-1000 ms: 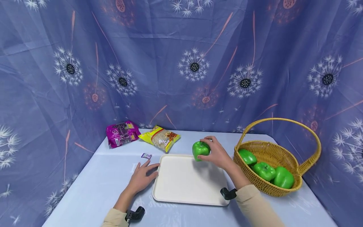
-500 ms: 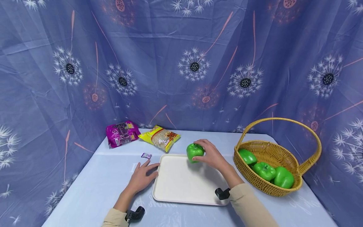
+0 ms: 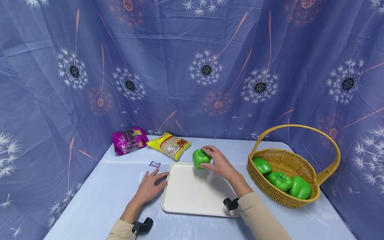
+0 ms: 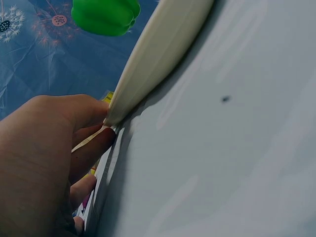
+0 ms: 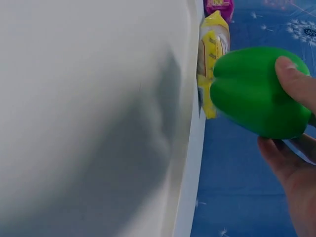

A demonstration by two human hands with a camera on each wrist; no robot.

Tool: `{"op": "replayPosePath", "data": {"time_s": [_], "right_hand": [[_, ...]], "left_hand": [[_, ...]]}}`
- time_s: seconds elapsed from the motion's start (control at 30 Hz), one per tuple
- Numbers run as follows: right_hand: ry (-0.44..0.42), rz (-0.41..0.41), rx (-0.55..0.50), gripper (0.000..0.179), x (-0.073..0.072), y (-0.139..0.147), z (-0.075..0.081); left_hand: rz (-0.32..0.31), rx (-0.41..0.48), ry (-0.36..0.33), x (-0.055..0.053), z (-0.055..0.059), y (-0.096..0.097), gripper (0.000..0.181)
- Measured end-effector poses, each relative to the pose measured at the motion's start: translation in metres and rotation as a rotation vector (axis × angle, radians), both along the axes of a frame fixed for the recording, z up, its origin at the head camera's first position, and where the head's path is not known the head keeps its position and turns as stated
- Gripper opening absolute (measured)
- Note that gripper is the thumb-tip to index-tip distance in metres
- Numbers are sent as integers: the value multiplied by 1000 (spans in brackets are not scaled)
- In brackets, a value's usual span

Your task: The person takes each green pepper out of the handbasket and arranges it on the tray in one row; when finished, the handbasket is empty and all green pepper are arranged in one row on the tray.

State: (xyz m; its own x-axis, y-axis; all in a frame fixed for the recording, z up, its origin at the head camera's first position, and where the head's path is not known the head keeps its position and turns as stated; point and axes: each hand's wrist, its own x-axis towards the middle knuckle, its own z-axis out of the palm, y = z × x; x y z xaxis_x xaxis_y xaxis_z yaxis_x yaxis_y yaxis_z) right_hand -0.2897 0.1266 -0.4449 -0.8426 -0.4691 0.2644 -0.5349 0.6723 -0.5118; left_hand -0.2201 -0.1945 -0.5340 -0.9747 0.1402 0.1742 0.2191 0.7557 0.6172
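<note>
My right hand (image 3: 220, 163) grips a green bell pepper (image 3: 199, 159) between thumb and fingers, above the far part of a white rectangular tray (image 3: 192, 196). In the right wrist view the pepper (image 5: 256, 94) is held off the tray, its lobed bottom facing the tray side and the thumb along its flank. My left hand (image 3: 150, 188) lies at the tray's left edge, fingers relaxed and spread. In the left wrist view its fingertips touch the tray's rim (image 4: 148, 64).
A wicker basket (image 3: 288, 160) with a tall handle stands at the right, holding several green peppers (image 3: 279, 181). A purple snack bag (image 3: 129, 140) and a yellow snack bag (image 3: 170, 146) lie at the back left. A small purple candy packet (image 3: 155, 164) sits near the left fingers.
My right hand has moved left over the tray with the bell pepper, dipping slightly and then rising a little. The left hand has stayed at the tray's edge.
</note>
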Motion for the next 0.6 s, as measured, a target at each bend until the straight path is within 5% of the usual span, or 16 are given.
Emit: {"op": "replayPosePath", "data": {"time_s": [0.6], "right_hand": [[-7, -6, -5, 69, 0, -43, -8]], "left_hand": [[-14, -8, 27, 0, -1, -1, 38]]}}
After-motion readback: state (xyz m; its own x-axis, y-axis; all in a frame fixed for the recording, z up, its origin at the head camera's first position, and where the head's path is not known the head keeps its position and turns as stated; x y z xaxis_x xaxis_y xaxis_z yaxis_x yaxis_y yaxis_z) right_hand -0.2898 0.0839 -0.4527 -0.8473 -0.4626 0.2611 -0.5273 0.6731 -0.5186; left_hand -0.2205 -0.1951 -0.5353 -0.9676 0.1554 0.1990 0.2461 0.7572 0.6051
